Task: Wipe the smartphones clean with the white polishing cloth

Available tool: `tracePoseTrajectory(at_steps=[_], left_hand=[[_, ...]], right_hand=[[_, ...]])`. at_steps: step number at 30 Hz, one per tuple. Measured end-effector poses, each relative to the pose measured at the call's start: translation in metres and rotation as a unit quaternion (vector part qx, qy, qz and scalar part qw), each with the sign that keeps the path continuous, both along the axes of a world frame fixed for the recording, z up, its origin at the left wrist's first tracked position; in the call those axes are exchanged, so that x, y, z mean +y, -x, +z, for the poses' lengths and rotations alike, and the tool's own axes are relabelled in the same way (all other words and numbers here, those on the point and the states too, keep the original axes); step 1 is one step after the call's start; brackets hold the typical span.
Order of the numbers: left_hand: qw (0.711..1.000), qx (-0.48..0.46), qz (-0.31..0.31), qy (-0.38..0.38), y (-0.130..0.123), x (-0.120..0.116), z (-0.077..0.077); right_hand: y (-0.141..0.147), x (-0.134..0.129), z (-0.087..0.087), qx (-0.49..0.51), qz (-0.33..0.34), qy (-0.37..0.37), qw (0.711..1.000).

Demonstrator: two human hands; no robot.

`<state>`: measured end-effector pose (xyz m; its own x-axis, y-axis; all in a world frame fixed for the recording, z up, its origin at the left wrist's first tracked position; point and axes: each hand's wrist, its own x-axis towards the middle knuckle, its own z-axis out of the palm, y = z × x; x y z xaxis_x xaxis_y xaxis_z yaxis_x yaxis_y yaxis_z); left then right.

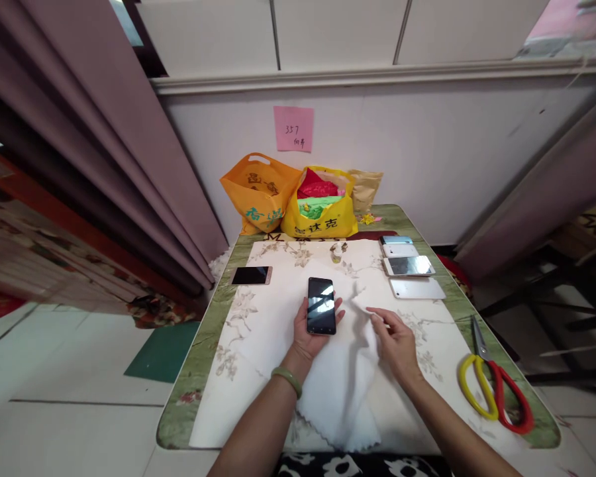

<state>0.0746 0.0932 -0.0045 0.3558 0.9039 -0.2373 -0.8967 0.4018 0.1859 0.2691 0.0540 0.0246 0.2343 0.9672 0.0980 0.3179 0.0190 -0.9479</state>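
Note:
A black smartphone (321, 306) lies face up in my left hand (308, 331), whose fingers wrap round its edges near the middle of the table. My right hand (395, 338), to the right, pinches the edge of a white cloth (345, 397) between thumb and fingers. The cloth hangs in folds from there and spreads below the phone toward the table's front edge. It does not cover the screen.
At the left lies another phone (251, 275); several more (410, 266) are at the right. Red-and-yellow scissors (491, 377) rest at the right front. A small bottle (336, 253), an orange bag (261, 192) and a yellow bag (322, 227) stand farther back.

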Motion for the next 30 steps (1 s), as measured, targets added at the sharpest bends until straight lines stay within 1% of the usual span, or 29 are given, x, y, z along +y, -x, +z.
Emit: tracePoseTrajectory(at_steps=[1, 2, 5, 7, 9, 10, 12, 15, 18, 20, 22, 24, 26, 28, 30], left_hand=[[1.000, -0.001, 0.000, 0.002, 0.000, 0.000, -0.001], [1.000, -0.002, 0.002, 0.005, 0.000, 0.000, -0.002], [1.000, -0.003, 0.001, 0.014, 0.000, 0.000, -0.003], [1.000, 0.001, -0.004, 0.015, 0.000, 0.001, -0.003], [1.000, 0.008, -0.005, 0.016, -0.001, 0.001, -0.001], [1.000, 0.010, -0.005, 0.017, -0.002, 0.002, 0.000], [1.000, 0.013, -0.007, 0.017, -0.002, 0.002, 0.001], [1.000, 0.013, -0.005, 0.013, -0.003, 0.003, 0.002], [1.000, 0.017, -0.002, 0.010, -0.004, 0.003, 0.001], [1.000, 0.019, -0.002, 0.010, -0.004, 0.002, 0.001], [1.000, 0.021, -0.003, 0.010, -0.004, 0.002, 0.000], [1.000, 0.024, -0.002, 0.009, -0.004, 0.002, 0.000], [1.000, 0.027, -0.002, 0.009, -0.004, 0.001, 0.000], [1.000, 0.029, -0.004, 0.007, -0.003, 0.001, 0.000], [1.000, 0.028, -0.010, 0.002, -0.002, 0.001, -0.001]], right_hand=[[-0.008, -0.003, -0.003, 0.068, -0.027, 0.040, 0.997], [-0.016, -0.006, -0.007, 0.136, -0.055, 0.072, 0.987], [-0.040, -0.013, -0.018, 0.310, -0.136, 0.123, 0.933], [-0.052, -0.015, -0.021, 0.367, -0.174, 0.137, 0.903], [-0.061, -0.019, -0.020, 0.387, -0.187, 0.142, 0.892], [-0.064, -0.021, -0.018, 0.392, -0.181, 0.147, 0.890], [-0.064, -0.030, -0.015, 0.403, -0.147, 0.168, 0.888], [-0.054, -0.052, -0.011, 0.401, -0.092, 0.237, 0.880], [-0.036, -0.081, -0.011, 0.354, -0.035, 0.317, 0.879], [-0.024, -0.098, -0.012, 0.307, 0.036, 0.353, 0.883], [-0.015, -0.107, -0.012, 0.256, 0.123, 0.361, 0.888], [-0.009, -0.111, -0.013, 0.215, 0.190, 0.359, 0.888], [-0.008, -0.112, -0.013, 0.190, 0.214, 0.354, 0.890], [-0.008, -0.113, -0.013, 0.179, 0.217, 0.352, 0.892], [-0.010, -0.116, -0.013, 0.178, 0.227, 0.359, 0.888]])
